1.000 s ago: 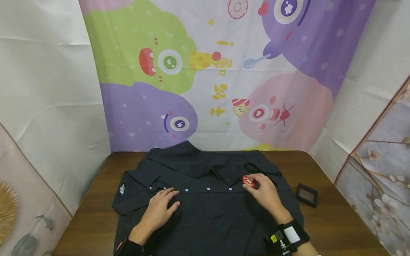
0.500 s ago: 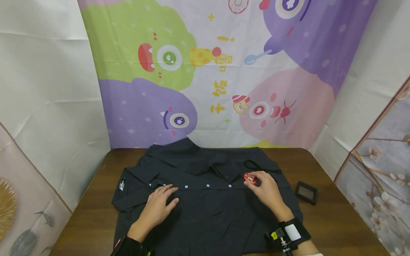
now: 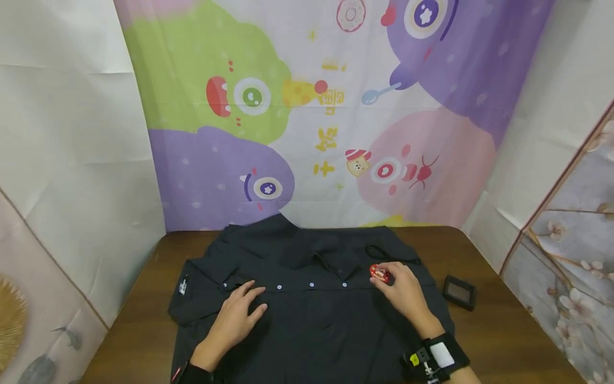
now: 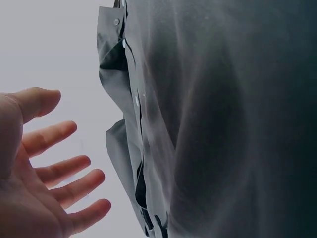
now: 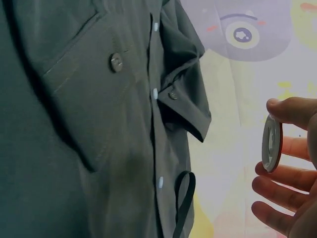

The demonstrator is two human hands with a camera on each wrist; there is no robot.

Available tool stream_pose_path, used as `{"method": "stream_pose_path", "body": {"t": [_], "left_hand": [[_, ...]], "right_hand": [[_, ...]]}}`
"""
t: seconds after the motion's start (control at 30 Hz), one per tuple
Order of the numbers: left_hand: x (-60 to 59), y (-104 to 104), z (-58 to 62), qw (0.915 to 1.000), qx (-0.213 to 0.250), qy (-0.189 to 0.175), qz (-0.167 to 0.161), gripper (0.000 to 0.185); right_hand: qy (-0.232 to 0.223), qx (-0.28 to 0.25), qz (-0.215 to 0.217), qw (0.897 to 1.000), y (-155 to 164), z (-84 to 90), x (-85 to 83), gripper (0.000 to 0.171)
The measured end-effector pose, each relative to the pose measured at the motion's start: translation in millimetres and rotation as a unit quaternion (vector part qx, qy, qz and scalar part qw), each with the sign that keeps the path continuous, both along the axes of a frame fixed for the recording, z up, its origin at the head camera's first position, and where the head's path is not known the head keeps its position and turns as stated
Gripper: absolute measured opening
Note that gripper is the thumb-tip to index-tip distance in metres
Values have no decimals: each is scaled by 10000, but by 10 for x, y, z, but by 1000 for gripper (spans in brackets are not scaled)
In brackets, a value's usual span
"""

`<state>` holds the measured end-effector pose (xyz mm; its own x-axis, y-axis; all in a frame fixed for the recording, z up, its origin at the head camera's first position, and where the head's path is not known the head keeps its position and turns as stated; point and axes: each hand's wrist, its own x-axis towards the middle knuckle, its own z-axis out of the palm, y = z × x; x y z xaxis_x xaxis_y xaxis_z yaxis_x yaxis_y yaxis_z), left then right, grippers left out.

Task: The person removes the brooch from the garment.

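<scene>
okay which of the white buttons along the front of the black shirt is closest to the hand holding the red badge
The white button at the right end of the row on the black shirt. It sits just left of the right hand pinching the red badge; the others run off toward the left hand.

Left hand [image 3: 238,314] rests flat on the black shirt [image 3: 312,314] — right hand [image 3: 403,290] pinches a red badge [image 3: 380,273].

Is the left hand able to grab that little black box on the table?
Probably not easily. The left hand lies flat on the shirt, while the box sits at the far right edge, beyond the right hand holding the red badge.
</scene>
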<state>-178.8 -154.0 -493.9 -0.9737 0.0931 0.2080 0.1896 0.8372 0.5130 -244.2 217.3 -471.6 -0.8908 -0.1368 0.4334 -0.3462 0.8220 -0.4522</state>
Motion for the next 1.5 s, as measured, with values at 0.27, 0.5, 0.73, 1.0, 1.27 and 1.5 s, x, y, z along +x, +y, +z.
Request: {"method": "stream_pose_path", "body": {"t": [0.27,0.5,0.73,1.0,1.27,1.5], "left_hand": [[69,52,-130,9996,-7,-281,-60,37],[25,34,-89,9997,-28,-256,-19,37],[21,21,-67,9997,-32,-243,-1,37],[24,-8,-83,9999,-123,-36,-103,41],[4,-2,-68,9995,-137,-184,-221,46],[5,-5,-46,9997,-178,-78,-155,47]], "right_hand": [[-303,-69,-151,9994,101,-184,113,35],[-231,-118,-161,9995,142,-144,53,35],[-271,-56,-279,9992,167,-97,38,37],[-258,-74,-302,9992,223,-51,19,38],[-39,-92,-333,9994,312,-22,-1,35],[26,-205,-298,9993,365,4,9,32]]}}
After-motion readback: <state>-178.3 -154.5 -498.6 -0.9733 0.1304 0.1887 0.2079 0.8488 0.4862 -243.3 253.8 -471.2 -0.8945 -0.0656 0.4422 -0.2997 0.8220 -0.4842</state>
